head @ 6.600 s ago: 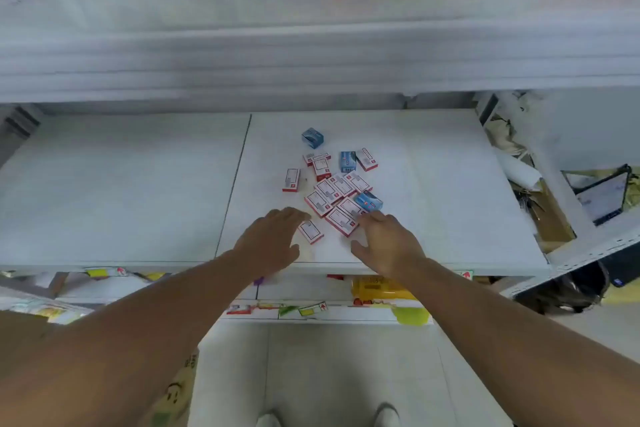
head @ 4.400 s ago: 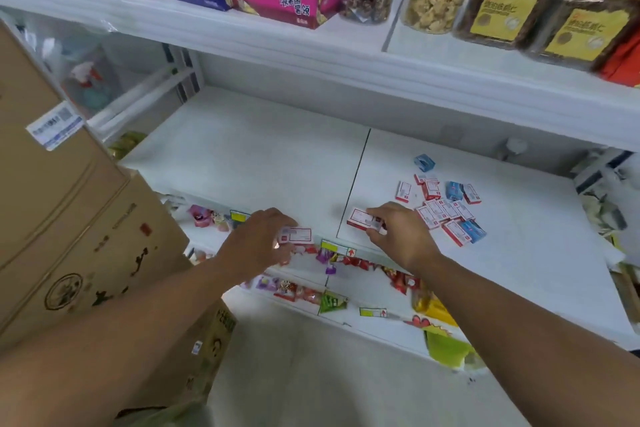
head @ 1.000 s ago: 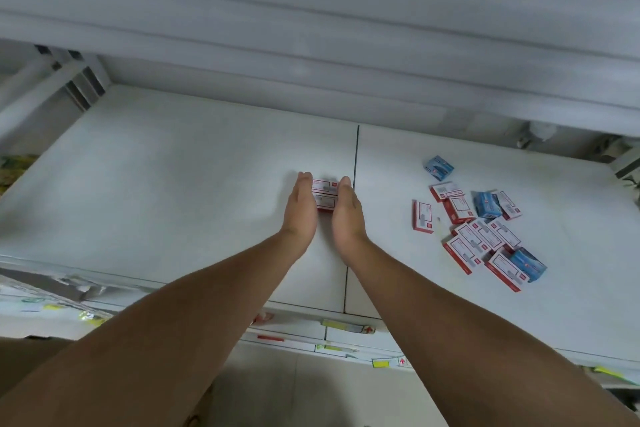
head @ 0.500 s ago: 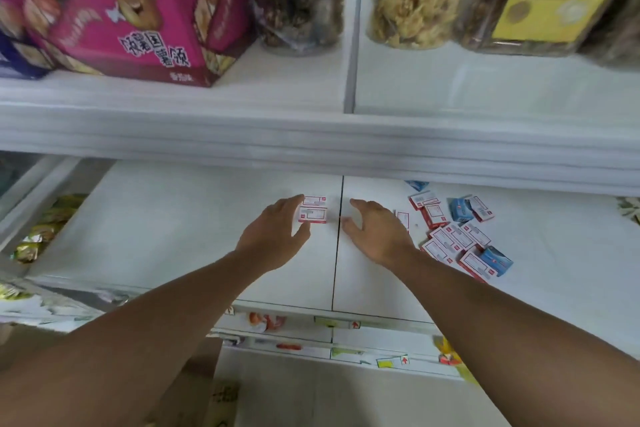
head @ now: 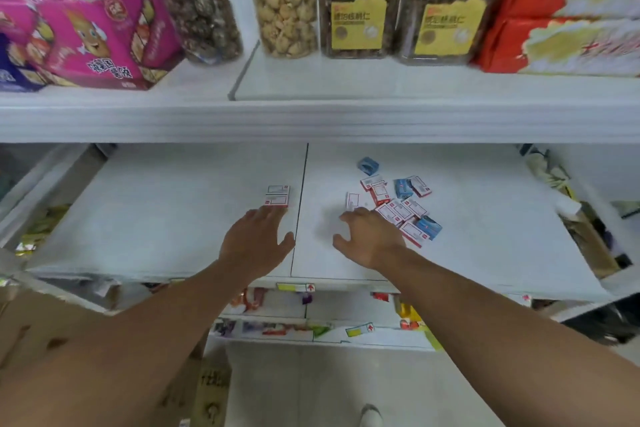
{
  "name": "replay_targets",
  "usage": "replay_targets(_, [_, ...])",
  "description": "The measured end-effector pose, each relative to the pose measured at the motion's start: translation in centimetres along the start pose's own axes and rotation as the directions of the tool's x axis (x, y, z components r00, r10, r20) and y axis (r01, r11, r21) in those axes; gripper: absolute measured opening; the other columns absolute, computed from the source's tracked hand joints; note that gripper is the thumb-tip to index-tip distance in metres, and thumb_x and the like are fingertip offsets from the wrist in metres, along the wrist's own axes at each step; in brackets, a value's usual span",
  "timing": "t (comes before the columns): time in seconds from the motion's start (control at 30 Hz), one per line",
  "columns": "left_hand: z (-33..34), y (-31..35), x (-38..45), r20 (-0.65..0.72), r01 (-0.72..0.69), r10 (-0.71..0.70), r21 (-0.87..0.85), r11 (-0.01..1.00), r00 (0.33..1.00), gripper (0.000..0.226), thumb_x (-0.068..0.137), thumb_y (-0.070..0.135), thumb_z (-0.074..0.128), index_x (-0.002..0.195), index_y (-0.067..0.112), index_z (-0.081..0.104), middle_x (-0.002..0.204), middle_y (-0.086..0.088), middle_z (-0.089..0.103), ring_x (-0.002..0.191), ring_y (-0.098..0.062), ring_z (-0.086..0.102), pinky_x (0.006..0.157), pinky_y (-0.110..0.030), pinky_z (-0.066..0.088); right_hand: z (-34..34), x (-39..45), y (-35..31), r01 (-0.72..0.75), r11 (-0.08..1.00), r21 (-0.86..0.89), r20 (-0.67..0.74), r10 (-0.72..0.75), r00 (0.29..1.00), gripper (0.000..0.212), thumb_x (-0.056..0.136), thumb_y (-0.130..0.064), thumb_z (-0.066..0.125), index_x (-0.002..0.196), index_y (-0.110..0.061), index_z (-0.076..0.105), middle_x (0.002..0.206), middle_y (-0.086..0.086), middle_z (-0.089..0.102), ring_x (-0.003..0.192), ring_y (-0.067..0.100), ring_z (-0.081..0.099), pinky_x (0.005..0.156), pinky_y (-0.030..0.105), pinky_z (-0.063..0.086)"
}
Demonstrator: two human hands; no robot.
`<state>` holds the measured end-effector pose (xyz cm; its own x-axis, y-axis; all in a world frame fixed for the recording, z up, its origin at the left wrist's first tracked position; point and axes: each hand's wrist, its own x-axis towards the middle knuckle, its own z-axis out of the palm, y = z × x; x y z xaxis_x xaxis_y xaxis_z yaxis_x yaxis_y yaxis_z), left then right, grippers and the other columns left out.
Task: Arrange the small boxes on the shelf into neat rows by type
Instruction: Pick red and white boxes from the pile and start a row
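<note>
Two red boxes (head: 277, 195) sat side by side at frame center, just left of the shelf (head: 173, 218) seam (head: 302, 204), start of a red row. Rest of the pile (head: 398, 204) lay center-right: mixed red boxes w/ blue boxes (head: 403, 188) among them, one blue box (head: 367, 165) apart toward the back.

L hand (head: 258, 241) was flat, fingers spread, empty, fingertips just short of the two-box row. R hand (head: 369, 239) was also spread and empty, fingertips at the near-left edge of the pile, by a lone red box (head: 353, 200); whether it touched, can't tell.

Step in hand, prob: grab next red box from the pile and add it to the row. To do it well: take the loose outer red first, not one wedged under or against others, so the pile doesn't scatter. Set it flush vs. the row, same label orientation, then square the edges w/ both hands. Keep blues out; give them their own row, clear of the reds.
</note>
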<state>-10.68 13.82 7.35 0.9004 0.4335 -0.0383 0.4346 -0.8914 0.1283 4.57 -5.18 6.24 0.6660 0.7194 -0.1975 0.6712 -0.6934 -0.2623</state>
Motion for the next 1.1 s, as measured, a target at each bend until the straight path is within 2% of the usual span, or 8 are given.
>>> replay_targets(0.17, [0.9,3.4,-1.7,-0.04,-0.08,0.077,-0.08,0.994,0.996,0.062,0.099,0.055,0.049,0.155,0.027,0.046,0.157,0.001,0.051,0.138,-0.025,0.052,0.108,-0.043,0.049,-0.3,-5.9,1.4,-0.125,0.992,-0.031,-0.045,0.124,0.991,0.062,0.094,-0.061,0.048,0.145,-0.024,0.055,0.139,0.005,0.061,0.123,0.028,0.059,0.094,0.043,0.055])
replay_targets(0.37, [1.6,8.1,-5.2,-0.032,-0.172,0.169,-0.136,0.976,0.985,0.061,0.101,0.054,0.049,0.157,0.031,0.042,0.158,0.004,0.049,0.137,-0.023,0.052,0.102,-0.041,0.052,-1.2,-12.8,3.3,-0.229,0.972,-0.045,-0.064,0.226,0.972,0.066,0.094,-0.061,0.05,0.15,-0.027,0.05,0.147,0.003,0.056,0.131,0.028,0.054,0.097,0.046,0.054])
replay_targets(0.53, [-0.6,11.5,-6.4,-0.028,-0.202,0.2,-0.073,0.977,0.979,0.06,0.1,0.056,0.048,0.155,0.031,0.044,0.156,0.006,0.05,0.136,-0.021,0.051,0.101,-0.041,0.053,-3.5,-16.3,6.1,-0.254,0.967,-0.017,-0.102,0.251,0.962,0.066,0.092,-0.061,0.049,0.15,-0.03,0.049,0.143,0.003,0.058,0.127,0.027,0.056,0.093,0.044,0.056])
replay_targets(0.73, [-1.7,16.8,-7.3,-0.061,-0.164,0.164,0.004,0.987,0.985,0.059,0.1,0.058,0.049,0.152,0.031,0.047,0.154,0.006,0.053,0.137,-0.019,0.052,0.106,-0.043,0.05,-5.0,-18.3,11.0,-0.204,0.978,0.036,-0.123,0.207,0.971,0.066,0.092,-0.061,0.05,0.151,-0.03,0.048,0.141,0.002,0.058,0.125,0.027,0.057,0.091,0.042,0.056])
replay_targets(0.97, [0.2,22.4,-9.0,0.047,-0.024,0.023,0.024,0.999,0.999,0.06,0.1,0.054,0.047,0.155,0.031,0.04,0.151,0.004,0.052,0.134,-0.021,0.05,0.101,-0.045,0.051,-4.8,-18.9,18.1,-0.102,0.992,0.074,-0.1,0.109,0.989,0.065,0.096,-0.057,0.052,0.154,-0.028,0.044,0.145,0.002,0.055,0.132,0.026,0.051,0.097,0.043,0.052])
replay_targets(1.1, [0.8,23.9,-10.0,0.107,0.051,-0.056,0.047,0.998,0.993,0.061,0.101,0.054,0.046,0.157,0.032,0.036,0.153,0.004,0.048,0.136,-0.022,0.047,0.099,-0.045,0.053,-3.4,-19.1,20.2,-0.085,0.991,0.104,-0.009,0.086,0.996,0.067,0.096,-0.056,0.053,0.156,-0.028,0.042,0.153,0.001,0.049,0.138,0.025,0.046,0.104,0.044,0.05])
